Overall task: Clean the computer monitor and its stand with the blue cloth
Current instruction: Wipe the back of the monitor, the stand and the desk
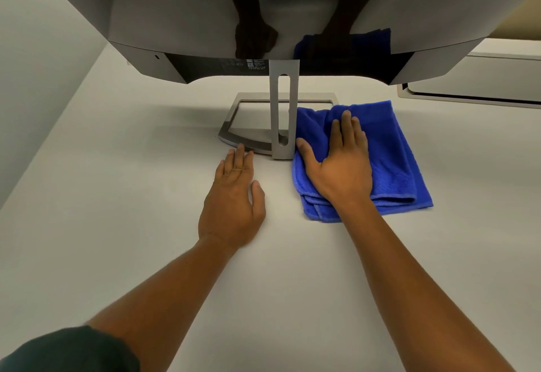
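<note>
The right hand (341,163) lies flat, palm down, on the blue cloth (392,155), fingers straight and close together, thumb spread toward the stand. The fingers point away from the person, toward the monitor. The right forearm runs bare from the lower right edge of the view up to the wrist, which crosses the near edge of the cloth.

The left hand (232,199) lies flat, palm down, on the table (117,196), fingers straight and together, thumb held slightly apart. Its fingertips (240,149) touch or nearly touch the near rim of the stand base (234,134); contact cannot be confirmed. The left forearm extends from the lower left, where a dark sleeve (67,351) covers the upper arm.

The cloth is folded into several layers and rests on the table just right of the stand column (283,108), with its left edge against or just beside the column and covering the right part of the base.

The column is grey, upright, with a vertical slot. The base is an open rectangular frame. The monitor (175,14) fills the top of the view; its glossy back reflects both hands and the cloth.

The table is pale and matte. A light wall (35,49) stands at left. A white panel (480,78) shows at upper right
</note>
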The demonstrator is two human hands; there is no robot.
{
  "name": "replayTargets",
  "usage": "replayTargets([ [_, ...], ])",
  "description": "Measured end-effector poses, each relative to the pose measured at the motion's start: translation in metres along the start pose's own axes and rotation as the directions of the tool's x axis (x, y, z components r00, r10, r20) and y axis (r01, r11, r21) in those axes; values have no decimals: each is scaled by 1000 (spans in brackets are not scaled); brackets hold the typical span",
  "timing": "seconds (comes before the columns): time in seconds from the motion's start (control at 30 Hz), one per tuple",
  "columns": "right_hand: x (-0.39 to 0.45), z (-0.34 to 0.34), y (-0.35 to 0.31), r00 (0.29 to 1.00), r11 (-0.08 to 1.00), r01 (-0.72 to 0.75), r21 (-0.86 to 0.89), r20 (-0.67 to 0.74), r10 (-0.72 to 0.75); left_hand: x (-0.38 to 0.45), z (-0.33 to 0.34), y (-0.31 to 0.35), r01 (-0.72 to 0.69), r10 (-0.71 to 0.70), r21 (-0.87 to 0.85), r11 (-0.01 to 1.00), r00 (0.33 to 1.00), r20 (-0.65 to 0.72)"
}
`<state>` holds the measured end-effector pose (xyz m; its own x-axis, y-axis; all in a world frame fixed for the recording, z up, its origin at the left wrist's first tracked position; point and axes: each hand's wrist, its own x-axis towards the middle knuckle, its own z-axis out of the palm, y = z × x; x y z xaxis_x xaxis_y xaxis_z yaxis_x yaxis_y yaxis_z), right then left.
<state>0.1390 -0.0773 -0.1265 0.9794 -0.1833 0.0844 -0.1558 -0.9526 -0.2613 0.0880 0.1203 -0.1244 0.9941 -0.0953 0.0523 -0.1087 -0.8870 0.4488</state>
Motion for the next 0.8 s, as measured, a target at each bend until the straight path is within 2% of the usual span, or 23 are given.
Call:
replayTargets([
  [0.13,16,0,1,999,999,37,10,-12,-37,0,-1,1,-6,6,-7,1000,1000,7],
  [0.3,63,-5,6,991,992,123,42,54,-125,0,-3,2,-13,13,-9,1000,1000,-2],
  [0.43,59,-7,14,981,982,182,53,55,-185,0,-1,2,-14,14,-3,1000,1000,-7],
  [0.53,41,-5,12,991,989,132,70,15,-133,-1,-1,3,-12,12,-2,1000,1000,-5],
  [0.73,-9,1,-7,993,995,-67,75,-93,74,0,-1,2,-14,14,-2,1000,1000,-9],
  [0.8,-19,1,-12,994,997,-55,54,-97,60,0,-1,1,-15,15,6,1000,1000,-4],
])
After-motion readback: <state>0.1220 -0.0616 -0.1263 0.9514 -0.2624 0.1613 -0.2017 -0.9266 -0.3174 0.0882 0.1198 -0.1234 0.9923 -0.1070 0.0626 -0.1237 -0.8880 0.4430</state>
